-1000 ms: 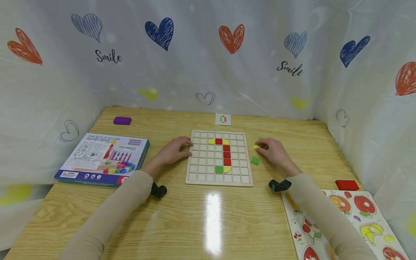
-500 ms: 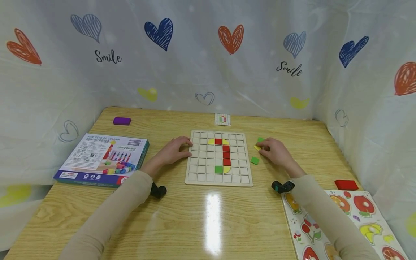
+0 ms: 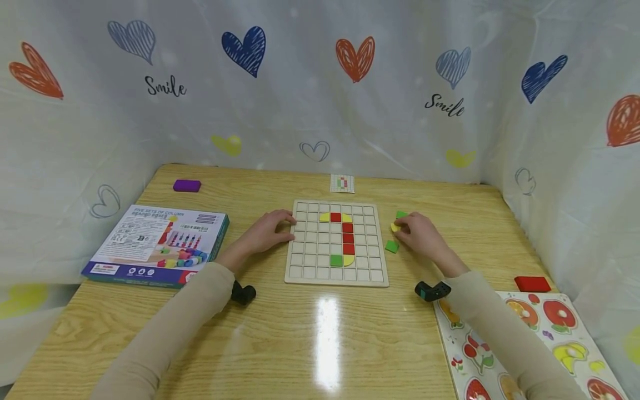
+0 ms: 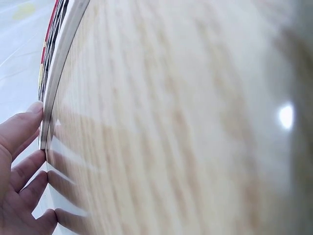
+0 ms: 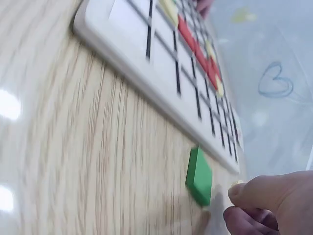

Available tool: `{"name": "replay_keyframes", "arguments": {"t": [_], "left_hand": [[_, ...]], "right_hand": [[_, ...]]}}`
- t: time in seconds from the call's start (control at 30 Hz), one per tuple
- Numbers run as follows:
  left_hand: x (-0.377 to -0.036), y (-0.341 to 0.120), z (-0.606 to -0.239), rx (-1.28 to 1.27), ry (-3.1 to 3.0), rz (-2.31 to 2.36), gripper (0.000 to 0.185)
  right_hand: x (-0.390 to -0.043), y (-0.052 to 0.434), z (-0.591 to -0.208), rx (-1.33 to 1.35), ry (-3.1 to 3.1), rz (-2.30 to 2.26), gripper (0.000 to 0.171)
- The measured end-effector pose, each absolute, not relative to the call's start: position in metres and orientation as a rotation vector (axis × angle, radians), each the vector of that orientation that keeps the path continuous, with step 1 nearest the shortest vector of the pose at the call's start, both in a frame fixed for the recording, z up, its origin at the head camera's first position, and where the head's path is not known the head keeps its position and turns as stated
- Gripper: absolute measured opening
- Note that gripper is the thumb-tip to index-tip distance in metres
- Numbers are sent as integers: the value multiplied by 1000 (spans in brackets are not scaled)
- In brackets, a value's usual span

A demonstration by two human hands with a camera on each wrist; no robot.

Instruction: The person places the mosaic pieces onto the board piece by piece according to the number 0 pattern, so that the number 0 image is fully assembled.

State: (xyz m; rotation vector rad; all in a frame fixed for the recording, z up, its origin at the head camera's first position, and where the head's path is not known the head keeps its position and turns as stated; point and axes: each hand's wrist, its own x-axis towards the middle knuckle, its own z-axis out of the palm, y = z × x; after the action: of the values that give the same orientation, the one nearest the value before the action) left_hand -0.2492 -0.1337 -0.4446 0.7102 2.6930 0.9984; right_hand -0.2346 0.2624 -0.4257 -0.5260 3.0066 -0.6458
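Note:
A white grid board lies on the table, with red tiles, a green tile and yellow curved-edge tiles set in its squares. My left hand touches the board's left edge with relaxed fingers. In the left wrist view, the fingertips meet the rim. To the right of the board, my right hand pinches a small yellow tile between thumb and fingers, mostly covered by them. Near it lie a loose green tile and a second green tile, partly hidden.
Behind the board lies a small pattern card. A boxed bead set and a purple block are on the left. At the right are a red block and a fruit puzzle board, partly under the right forearm. Heart-print curtains surround the table.
The right hand has shifted slightly around the yellow tile, and the far green tile shows more than a second ago. The left hand stays at the board's edge.

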Motion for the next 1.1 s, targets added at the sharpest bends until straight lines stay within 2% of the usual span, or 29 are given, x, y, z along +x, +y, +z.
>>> {"name": "replay_keyframes", "arguments": {"t": [0.2,0.57,1.1], "left_hand": [[-248,-135,-443,700,2695,993,36],[-249,-136,-444,703,2699,980,36],[-250,-133,-442,691,2711,954,37]], "right_hand": [[-226,244,-419,-551,2913,-842,27],[-201,198,-416,-725,2848,-927,24],[-183,137,-430,-956,2758,-836,22]]}}
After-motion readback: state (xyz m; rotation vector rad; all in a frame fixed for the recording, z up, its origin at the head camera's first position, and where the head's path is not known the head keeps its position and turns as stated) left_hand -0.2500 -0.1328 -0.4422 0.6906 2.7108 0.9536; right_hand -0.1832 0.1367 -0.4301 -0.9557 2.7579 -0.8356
